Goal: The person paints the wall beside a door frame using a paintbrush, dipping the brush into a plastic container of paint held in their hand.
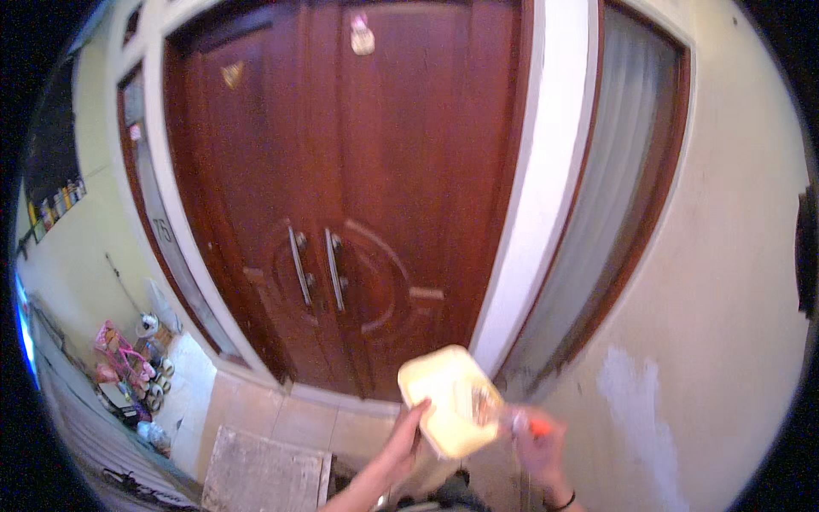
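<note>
My left hand (404, 441) grips the near left edge of a pale yellow rectangular container (441, 377), its thumb over the rim. In my right hand (540, 445) is a brush (483, 406) with an orange-red part on its handle; its bristle end lies over the right side of the container. A dark band circles my right wrist. The contents of the container look pale and are too washed out to make out. Beyond both hands stands a reddish-brown wooden double door (409, 160) with two metal pull handles (334, 269).
White frame post (550, 128) and curtained side window (608, 192) stand right of the door. The beige wall (716, 275) at right bears a whitish patch (640, 409). A worn board (265, 470) lies on the floor tiles. Shoes (157, 390) and a pink item (118, 349) sit at left.
</note>
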A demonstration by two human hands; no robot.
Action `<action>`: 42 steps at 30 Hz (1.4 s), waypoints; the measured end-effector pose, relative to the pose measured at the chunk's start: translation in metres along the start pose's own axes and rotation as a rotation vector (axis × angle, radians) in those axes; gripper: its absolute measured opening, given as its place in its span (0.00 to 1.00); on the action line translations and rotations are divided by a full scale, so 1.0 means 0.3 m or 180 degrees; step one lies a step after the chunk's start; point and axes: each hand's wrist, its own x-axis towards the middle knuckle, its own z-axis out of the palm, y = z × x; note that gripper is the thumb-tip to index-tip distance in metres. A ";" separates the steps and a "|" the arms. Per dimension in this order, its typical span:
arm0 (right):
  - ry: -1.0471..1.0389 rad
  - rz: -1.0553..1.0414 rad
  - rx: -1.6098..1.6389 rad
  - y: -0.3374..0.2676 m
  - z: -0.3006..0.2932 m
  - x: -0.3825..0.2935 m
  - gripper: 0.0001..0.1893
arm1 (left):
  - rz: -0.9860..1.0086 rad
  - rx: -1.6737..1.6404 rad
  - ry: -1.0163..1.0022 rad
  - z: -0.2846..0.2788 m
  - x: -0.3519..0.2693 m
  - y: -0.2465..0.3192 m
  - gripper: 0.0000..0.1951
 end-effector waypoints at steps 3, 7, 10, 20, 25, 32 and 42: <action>0.0510 0.0188 0.0210 0.043 -0.071 0.052 0.15 | -0.0117 0.0199 -0.0187 0.102 0.018 0.062 0.30; 0.0818 -0.0536 -0.0153 -0.077 -0.094 0.140 0.17 | -0.0185 0.0604 -0.0515 0.172 0.088 0.095 0.35; 0.0480 -0.0349 -0.0187 -0.124 -0.142 0.170 0.16 | -0.0266 0.0846 -0.0585 0.237 0.075 0.133 0.38; 0.1119 0.0449 0.0377 -0.069 -0.339 0.336 0.22 | -0.0455 0.1123 -0.1008 0.372 0.214 0.124 0.37; 0.1142 0.1617 0.1971 0.053 -0.477 0.468 0.19 | -0.0493 0.1005 -0.1183 0.456 0.349 0.119 0.37; 0.0734 0.1435 0.2119 0.006 -0.595 0.722 0.20 | -0.0446 0.1000 -0.1256 0.592 0.489 0.166 0.37; 0.0184 -0.0354 0.0485 -0.250 -0.678 1.245 0.24 | -0.0150 0.0880 -0.1353 0.755 0.645 0.275 0.46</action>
